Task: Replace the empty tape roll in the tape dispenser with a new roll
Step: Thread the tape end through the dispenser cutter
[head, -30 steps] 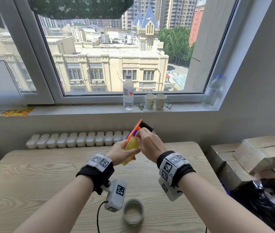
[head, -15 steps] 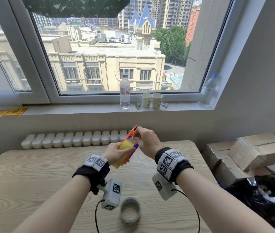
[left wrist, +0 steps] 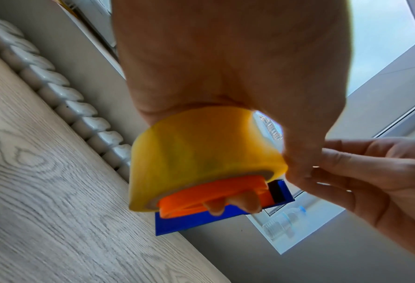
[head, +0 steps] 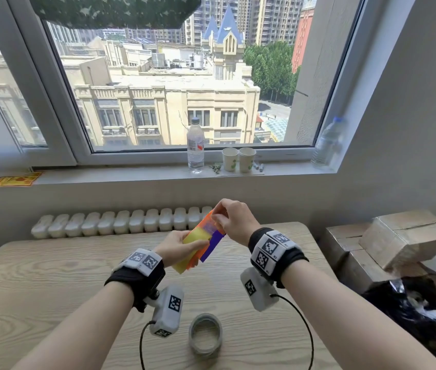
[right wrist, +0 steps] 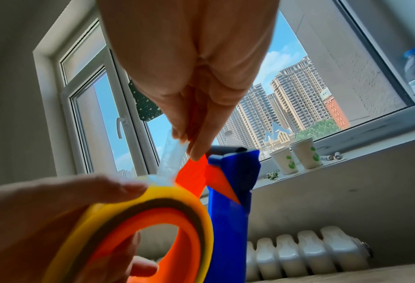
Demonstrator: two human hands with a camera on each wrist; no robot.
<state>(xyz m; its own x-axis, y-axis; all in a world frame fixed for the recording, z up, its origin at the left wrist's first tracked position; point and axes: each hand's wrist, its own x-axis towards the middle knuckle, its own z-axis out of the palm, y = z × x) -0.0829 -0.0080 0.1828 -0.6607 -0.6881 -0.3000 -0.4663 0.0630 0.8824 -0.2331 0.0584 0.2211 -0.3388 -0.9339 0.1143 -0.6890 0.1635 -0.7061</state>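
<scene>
Now we hold the tape dispenser [head: 212, 243] lower over the wooden table [head: 38, 279] than a second ago, with the yellow tape roll [left wrist: 201, 153] seated on its orange hub. Our left hand [head: 178, 247] curls around roll and hub; our right hand [head: 234, 216] pinches the tape's free end [right wrist: 171, 159], peeled up toward the cutter. The empty tape core [head: 205, 333] lies below on the table, so threading remains.

No readable text, square black-and-white coded markers on wristbands [head: 272, 248]
</scene>
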